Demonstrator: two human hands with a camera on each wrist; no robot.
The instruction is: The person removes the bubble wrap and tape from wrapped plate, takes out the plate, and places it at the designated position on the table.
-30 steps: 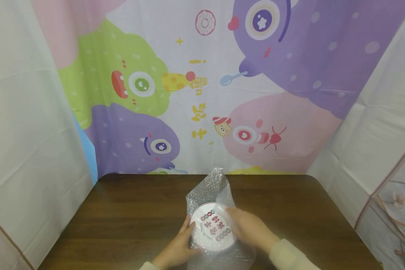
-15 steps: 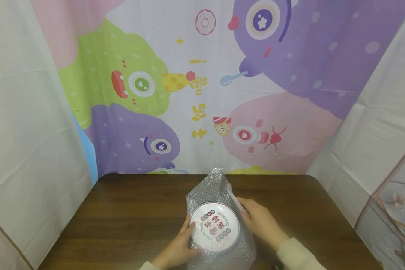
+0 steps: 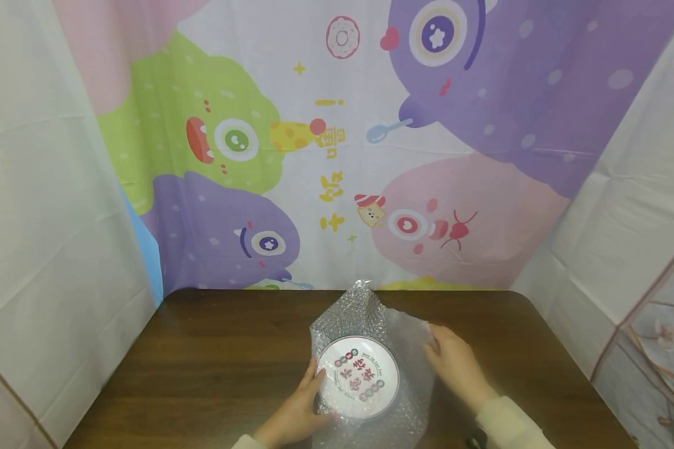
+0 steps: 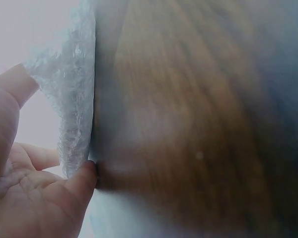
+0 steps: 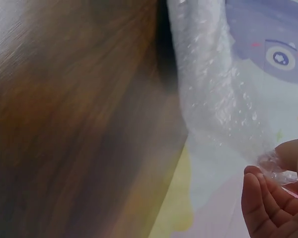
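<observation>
A round white plate (image 3: 358, 377) with red lettering and small coloured circles lies on a sheet of bubble wrap (image 3: 345, 321) on the table. My left hand (image 3: 300, 408) holds the plate at its left rim, thumb toward the near side and fingers along the edge. In the left wrist view, the bubble wrap (image 4: 74, 94) stands up between the fingers of that hand (image 4: 39, 188). My right hand (image 3: 460, 365) pinches the right corner of the wrap and stretches it out beside the plate. The right wrist view shows the pinched corner between thumb and fingers (image 5: 256, 196).
The dark wooden table (image 3: 230, 362) extends to both sides of the wrap. A cartoon-printed curtain (image 3: 337, 156) hangs behind its far edge. Pale cloth panels (image 3: 50, 218) flank the table. A small dark object (image 3: 475, 438) partly shows beneath the right sleeve.
My right hand has moved right from over the plate, drawing the corner of the bubble wrap off its face and outward. The left hand and plate have stayed in place.
</observation>
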